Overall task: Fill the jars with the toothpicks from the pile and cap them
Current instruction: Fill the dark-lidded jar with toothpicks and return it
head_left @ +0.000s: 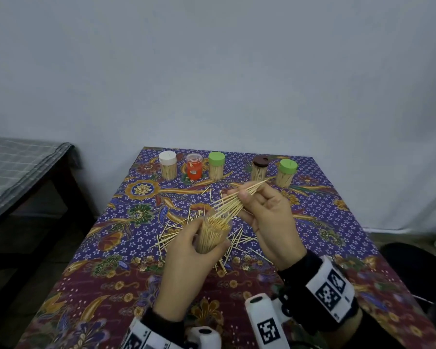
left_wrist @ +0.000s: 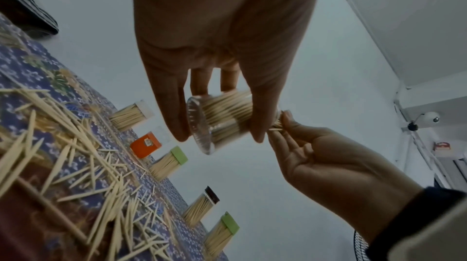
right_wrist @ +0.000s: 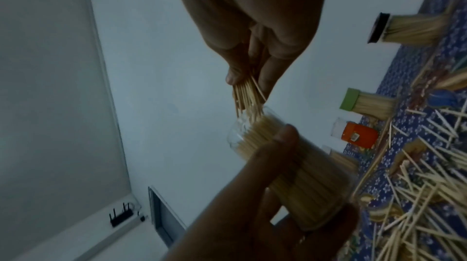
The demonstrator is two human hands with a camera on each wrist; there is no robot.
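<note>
Above the patterned tablecloth (head_left: 337, 222), our left hand (head_left: 186, 260) wraps round a clear jar (head_left: 213, 234) already packed with toothpicks, while our right hand (head_left: 269, 217) pinches a bundle of toothpicks (head_left: 237, 201) mid-length, tips angled into the jar's mouth. These sticks look light, stiff and apt to splay, so we judge a firm pinch near the middle best. Behind the loose pile (head_left: 234, 241), five capped jars (head_left: 216, 168) stand in a row, four showing toothpicks, the orange one's contents unclear.

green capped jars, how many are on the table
2, both standing in the row at the far edge: one green-capped jar mid-row, right of the orange jar; the other at the right end, beside the brown-capped jar. None appears hidden.
</note>
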